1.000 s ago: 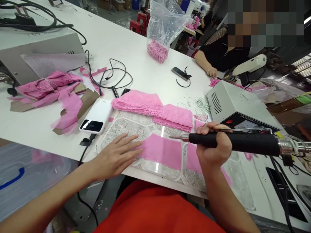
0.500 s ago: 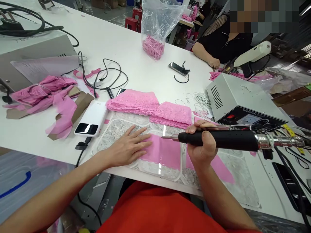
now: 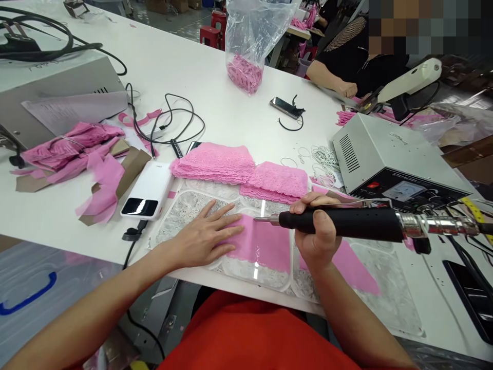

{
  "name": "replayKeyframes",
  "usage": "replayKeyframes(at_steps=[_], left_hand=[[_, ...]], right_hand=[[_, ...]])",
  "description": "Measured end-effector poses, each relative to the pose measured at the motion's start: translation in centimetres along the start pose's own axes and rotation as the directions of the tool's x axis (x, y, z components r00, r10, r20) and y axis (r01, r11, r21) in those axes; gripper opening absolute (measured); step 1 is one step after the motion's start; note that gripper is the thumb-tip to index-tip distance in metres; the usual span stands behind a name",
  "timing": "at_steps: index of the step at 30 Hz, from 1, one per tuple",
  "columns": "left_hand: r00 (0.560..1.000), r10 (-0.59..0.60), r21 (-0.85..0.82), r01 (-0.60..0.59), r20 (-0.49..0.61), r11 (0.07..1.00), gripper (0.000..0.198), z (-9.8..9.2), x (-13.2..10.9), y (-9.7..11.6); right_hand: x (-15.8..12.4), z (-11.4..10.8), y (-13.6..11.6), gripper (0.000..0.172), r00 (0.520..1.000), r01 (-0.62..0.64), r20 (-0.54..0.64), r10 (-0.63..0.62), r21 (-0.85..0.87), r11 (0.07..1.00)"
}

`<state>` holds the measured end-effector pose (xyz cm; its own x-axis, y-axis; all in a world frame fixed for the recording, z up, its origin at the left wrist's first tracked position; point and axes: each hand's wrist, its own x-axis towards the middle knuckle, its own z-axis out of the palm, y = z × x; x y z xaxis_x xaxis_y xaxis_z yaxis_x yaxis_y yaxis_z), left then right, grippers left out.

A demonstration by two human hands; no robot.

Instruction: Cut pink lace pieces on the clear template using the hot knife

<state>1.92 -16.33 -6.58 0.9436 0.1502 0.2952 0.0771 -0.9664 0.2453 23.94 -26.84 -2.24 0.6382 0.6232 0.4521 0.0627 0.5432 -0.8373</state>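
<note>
My left hand (image 3: 213,234) lies flat with fingers spread, its fingertips on a pink fabric piece (image 3: 269,246) on the clear patterned mat (image 3: 246,272). In my right hand (image 3: 318,231) is an ultrasonic welder (image 3: 346,222), as it appears, with a black handle and a slim metal tip. It is held level, tip pointing left, at the upper part of the fabric near my left fingers. Whether the tip touches the cloth I cannot tell. Another pink piece (image 3: 358,270) lies partly under my right forearm. Two stacks of pink lace (image 3: 213,162) sit just behind the mat.
A grey box with a dial (image 3: 400,159) stands at the right, a phone (image 3: 468,293) in front of it. To the left are a white power bank (image 3: 148,187), cables and pink scraps (image 3: 102,190). Across the table are a plastic bag (image 3: 246,72) and a co-worker's hand (image 3: 346,88).
The welder's tip has moved slightly left over the fabric, closer to my left fingers. My left hand stays in place. The view has shifted a little, and the co-worker's hand has moved.
</note>
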Motion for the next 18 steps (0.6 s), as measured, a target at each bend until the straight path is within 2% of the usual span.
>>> replayKeyframes(at_steps=[7,13,18], left_hand=[[0.999,-0.01,0.001,0.01,0.04,1.0,0.04,-0.4,0.2,0.0],[0.999,-0.006,0.03,0.005,0.041,1.0,0.04,-0.5,0.0,0.0],[0.999,-0.006,0.052,0.004,0.051,0.999,0.041,-0.5,0.0,0.0]], right_hand=[[0.4,-0.1,-0.3,0.009,1.0,-0.001,-0.009,0.002,0.034,0.999],[1.0,-1.8,-1.9,0.007,0.994,0.053,-0.095,-0.053,-0.011,0.999],[0.9,-2.7,-1.9,0.007,0.991,0.048,-0.121,-0.052,-0.037,0.998]])
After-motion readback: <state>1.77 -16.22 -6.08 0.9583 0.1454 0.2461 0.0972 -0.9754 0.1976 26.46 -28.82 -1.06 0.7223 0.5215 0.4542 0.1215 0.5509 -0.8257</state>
